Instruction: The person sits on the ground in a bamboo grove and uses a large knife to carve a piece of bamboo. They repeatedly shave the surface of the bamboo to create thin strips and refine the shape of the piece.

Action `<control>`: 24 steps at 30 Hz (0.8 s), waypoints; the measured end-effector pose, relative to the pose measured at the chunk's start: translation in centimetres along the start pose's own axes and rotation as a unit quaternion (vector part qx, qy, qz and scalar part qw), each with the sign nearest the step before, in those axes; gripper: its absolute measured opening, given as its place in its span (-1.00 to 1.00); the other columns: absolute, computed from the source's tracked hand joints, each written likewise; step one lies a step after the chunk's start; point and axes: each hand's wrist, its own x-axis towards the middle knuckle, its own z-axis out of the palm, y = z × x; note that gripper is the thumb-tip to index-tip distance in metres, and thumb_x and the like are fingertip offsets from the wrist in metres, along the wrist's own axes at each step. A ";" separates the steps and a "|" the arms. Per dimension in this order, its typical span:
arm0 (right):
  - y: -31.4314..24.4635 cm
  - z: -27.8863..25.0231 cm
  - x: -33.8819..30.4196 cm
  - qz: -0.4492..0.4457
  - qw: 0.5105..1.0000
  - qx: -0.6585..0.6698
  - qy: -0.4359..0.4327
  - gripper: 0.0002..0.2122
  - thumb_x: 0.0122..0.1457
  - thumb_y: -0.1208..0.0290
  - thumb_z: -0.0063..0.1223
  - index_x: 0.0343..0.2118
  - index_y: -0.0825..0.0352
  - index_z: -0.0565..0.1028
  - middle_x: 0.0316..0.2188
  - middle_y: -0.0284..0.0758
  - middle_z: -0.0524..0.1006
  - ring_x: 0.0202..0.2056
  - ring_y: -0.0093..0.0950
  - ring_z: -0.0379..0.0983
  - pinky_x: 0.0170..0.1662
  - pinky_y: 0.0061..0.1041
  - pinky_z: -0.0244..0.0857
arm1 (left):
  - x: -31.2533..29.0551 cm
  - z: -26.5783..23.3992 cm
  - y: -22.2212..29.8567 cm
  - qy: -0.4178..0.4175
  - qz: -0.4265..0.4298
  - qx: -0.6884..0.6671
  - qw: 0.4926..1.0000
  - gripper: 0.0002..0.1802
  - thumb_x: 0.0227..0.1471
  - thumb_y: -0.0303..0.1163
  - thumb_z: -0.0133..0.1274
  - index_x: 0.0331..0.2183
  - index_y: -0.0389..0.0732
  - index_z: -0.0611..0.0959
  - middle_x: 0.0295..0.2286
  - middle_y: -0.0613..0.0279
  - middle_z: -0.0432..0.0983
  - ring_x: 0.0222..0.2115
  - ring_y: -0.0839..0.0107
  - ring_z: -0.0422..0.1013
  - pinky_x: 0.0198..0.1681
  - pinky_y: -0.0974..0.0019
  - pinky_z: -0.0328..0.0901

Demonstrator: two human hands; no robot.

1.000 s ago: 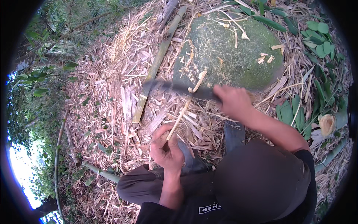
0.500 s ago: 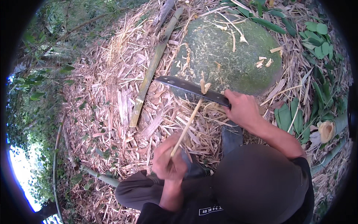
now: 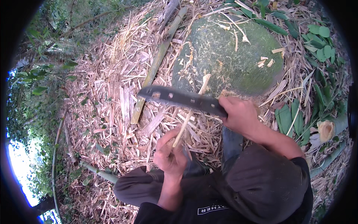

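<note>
My right hand (image 3: 241, 115) is closed round the handle end of a machete (image 3: 179, 98). Its dark blade, with several holes along it, points left with one flat face showing, a little blurred by motion. A thin pale bamboo strip (image 3: 182, 130) runs from my left hand (image 3: 169, 155) up under the blade. The strip's far end shows beyond the blade, above the near edge of a mossy boulder (image 3: 233, 56). My left fingers are closed on the strip's near end. Whether blade and strip touch is hard to tell.
A long bamboo piece (image 3: 158, 61) lies left of the boulder, and wood chips (image 3: 265, 62) rest on the stone. Shavings (image 3: 100, 115) cover the ground. Green leaves (image 3: 291, 117) and a cut bamboo end (image 3: 326, 130) lie at the right. My knees are close below my hands.
The machete has come nearer and swung left along the strip, its flat face turned more into view. The strip's far end now shows past the blade. My left hand has shifted slightly.
</note>
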 end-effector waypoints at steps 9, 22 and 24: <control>4.4 1.1 3.1 0.161 0.981 0.085 -0.065 -0.78 0.11 0.37 0.14 -0.24 0.26 0.36 -0.45 -0.12 0.59 -0.47 -0.02 0.56 -0.40 -0.03 0.44 | 0.4 0.3 0.6 -0.011 -0.011 -0.007 1.000 -0.84 0.23 -0.55 0.05 -0.18 -0.37 0.44 -0.21 -0.20 0.57 -0.22 0.15 0.57 -0.15 0.25 0.48; 4.6 2.2 2.5 0.125 0.992 0.014 -0.004 -0.79 0.07 0.39 0.14 -0.26 0.25 0.38 -0.48 -0.14 0.56 -0.47 -0.05 0.56 -0.41 -0.06 0.43 | 0.2 0.2 0.5 -0.018 -0.018 0.015 1.000 -0.78 0.16 -0.59 0.11 -0.19 -0.26 0.42 -0.25 -0.12 0.63 -0.29 0.09 0.62 -0.25 0.25 0.50; 3.7 1.5 2.8 0.181 0.980 0.070 -0.049 -0.80 0.07 0.39 0.15 -0.27 0.25 0.40 -0.48 -0.14 0.56 -0.46 -0.06 0.56 -0.41 -0.05 0.42 | -0.3 -0.1 0.2 -0.012 -0.009 -0.011 1.000 -0.82 0.22 -0.57 0.05 -0.17 -0.33 0.41 -0.20 -0.18 0.57 -0.22 0.11 0.58 -0.17 0.23 0.50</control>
